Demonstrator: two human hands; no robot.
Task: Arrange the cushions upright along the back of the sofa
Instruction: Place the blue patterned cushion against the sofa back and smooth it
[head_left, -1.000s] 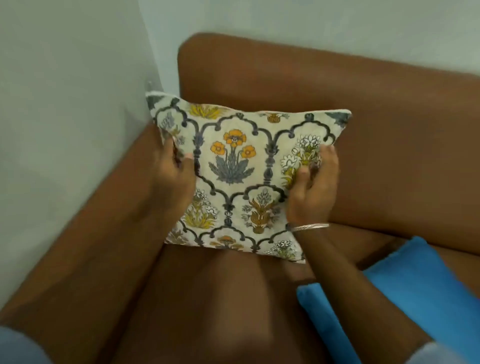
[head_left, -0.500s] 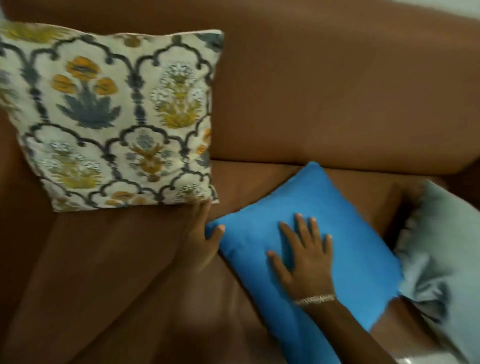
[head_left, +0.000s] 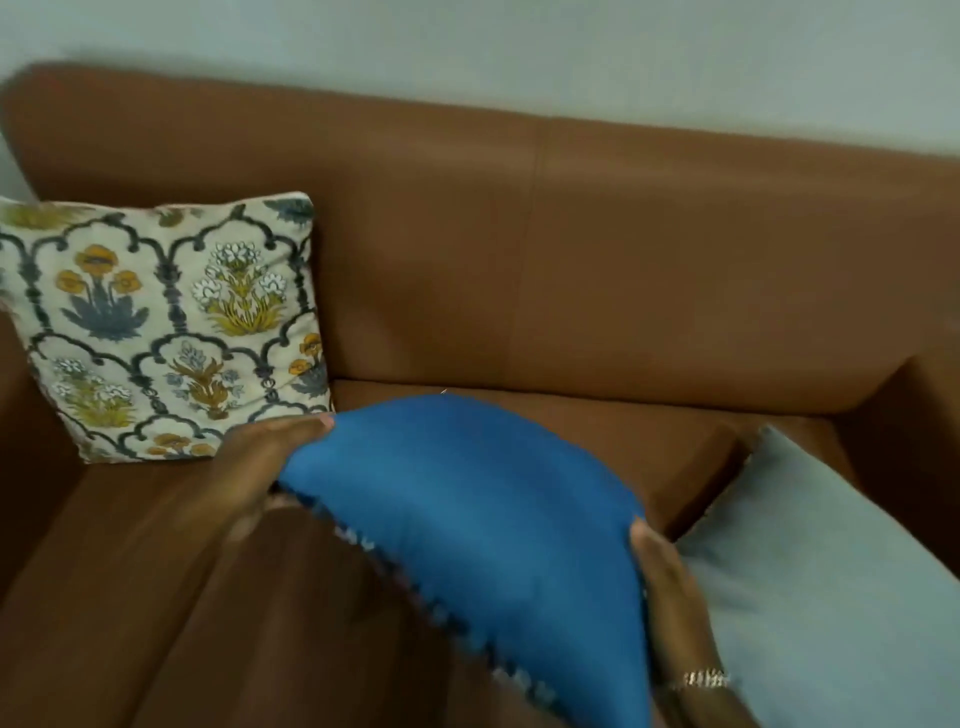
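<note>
Blue cushion (head_left: 483, 525): held between 2 hands above the front of the brown sofa (head_left: 623, 270) seat, tilted, its upper face bulging toward the camera, its lower edge blurred. Not against the backrest; it sits forward of it, roughly mid-seat.

Left hand (head_left: 254, 478): clamped on the cushion's left corner, fingers wrapped over the top edge, fingertips just beside the lower right corner of the floral cushion (head_left: 161, 327).

Right hand (head_left: 670, 603): pressed flat on the cushion's right edge, thumb on top; fingers behind the fabric are hidden, so the grip is judged closed on the cushion from the thumb alone. A bracelet (head_left: 704, 679) shows at the wrist.

Floral cushion: upright, leaning on the backrest in the left corner of the sofa, against the left armrest. Cream ground, dark arch pattern, yellow and white flowers.

Grey cushion (head_left: 821, 582): lying at a slant on the right end of the seat, near the right armrest, just beside the right hand. Contact with the blue cushion cannot be told.

Pale wall (head_left: 467, 47) behind the sofa.
</note>
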